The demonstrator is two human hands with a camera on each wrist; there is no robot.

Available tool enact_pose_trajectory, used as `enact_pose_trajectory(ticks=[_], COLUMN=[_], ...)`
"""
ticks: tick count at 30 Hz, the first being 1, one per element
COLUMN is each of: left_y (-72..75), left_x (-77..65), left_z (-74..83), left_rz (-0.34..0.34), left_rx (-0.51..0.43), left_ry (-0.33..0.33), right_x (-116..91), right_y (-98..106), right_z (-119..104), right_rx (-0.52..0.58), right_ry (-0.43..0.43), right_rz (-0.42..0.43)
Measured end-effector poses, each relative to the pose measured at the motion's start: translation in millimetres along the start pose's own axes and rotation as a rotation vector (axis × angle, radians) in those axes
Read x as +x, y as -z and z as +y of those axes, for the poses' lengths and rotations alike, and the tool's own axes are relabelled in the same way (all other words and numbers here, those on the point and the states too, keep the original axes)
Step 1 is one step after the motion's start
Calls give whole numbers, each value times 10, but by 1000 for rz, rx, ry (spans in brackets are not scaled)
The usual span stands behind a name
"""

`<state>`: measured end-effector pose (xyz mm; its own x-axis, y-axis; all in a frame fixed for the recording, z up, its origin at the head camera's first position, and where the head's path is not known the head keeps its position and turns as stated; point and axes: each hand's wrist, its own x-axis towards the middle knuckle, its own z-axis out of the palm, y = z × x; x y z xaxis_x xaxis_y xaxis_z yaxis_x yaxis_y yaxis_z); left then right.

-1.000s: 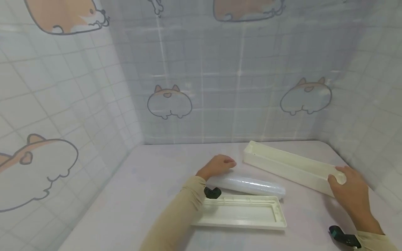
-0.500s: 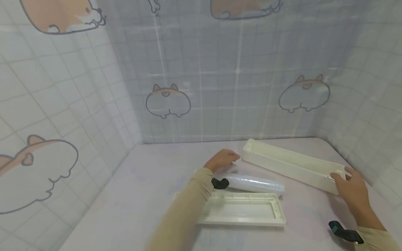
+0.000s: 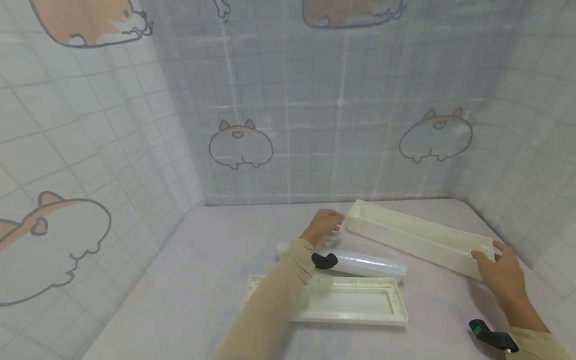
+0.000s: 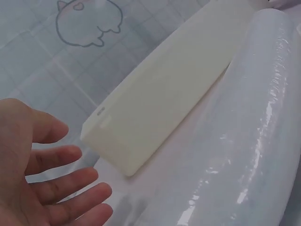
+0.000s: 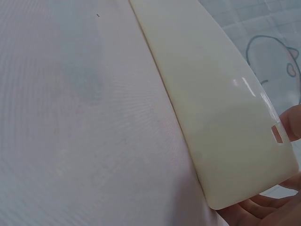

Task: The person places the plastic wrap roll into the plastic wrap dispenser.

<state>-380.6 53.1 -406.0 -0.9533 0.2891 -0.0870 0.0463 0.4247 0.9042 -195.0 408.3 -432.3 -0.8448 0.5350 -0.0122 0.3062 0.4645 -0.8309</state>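
A long, open-topped cream plastic box (image 3: 411,246) lies slanted at the back right of the table. My right hand (image 3: 503,272) grips its right end, thumb over the rim, and in the right wrist view the fingers (image 5: 261,209) wrap that end. Close to the box's left end is my left hand (image 3: 325,223); in the left wrist view its fingers (image 4: 70,181) are spread and loosely bent, apart from the box (image 4: 164,94). A roll of clear plastic wrap (image 3: 371,264) lies in front of the box, partly hidden by my left wrist.
Nearer to me, a shallow cream rectangular lid (image 3: 346,301) lies with its inner side up, partly covered by my left forearm. A pale patterned cloth (image 3: 180,275) covers the table. Curtains with dog drawings (image 3: 310,120) enclose the back and both sides.
My left hand has moved from above the plastic wrap roll, away from me and rightward, to the box's left end. My right hand has stayed at the box's right end.
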Motion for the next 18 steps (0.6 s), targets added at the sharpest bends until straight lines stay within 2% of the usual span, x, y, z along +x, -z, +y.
enact_pose_trajectory(ticks=[6,14,18], left_y=[-60,-149,-171], left_x=[5,21,46], left_z=[-43,13,22], left_rz=[3,-45,-56], left_rx=[14,-67,-107], left_ry=[39,33,40], right_x=[2,19,48], right_y=[-17,27,64], right_z=[25,47,36], right_rx=[-40,-87,-98], right_ry=[-4,-18,36], right_rz=[0,-13,-50])
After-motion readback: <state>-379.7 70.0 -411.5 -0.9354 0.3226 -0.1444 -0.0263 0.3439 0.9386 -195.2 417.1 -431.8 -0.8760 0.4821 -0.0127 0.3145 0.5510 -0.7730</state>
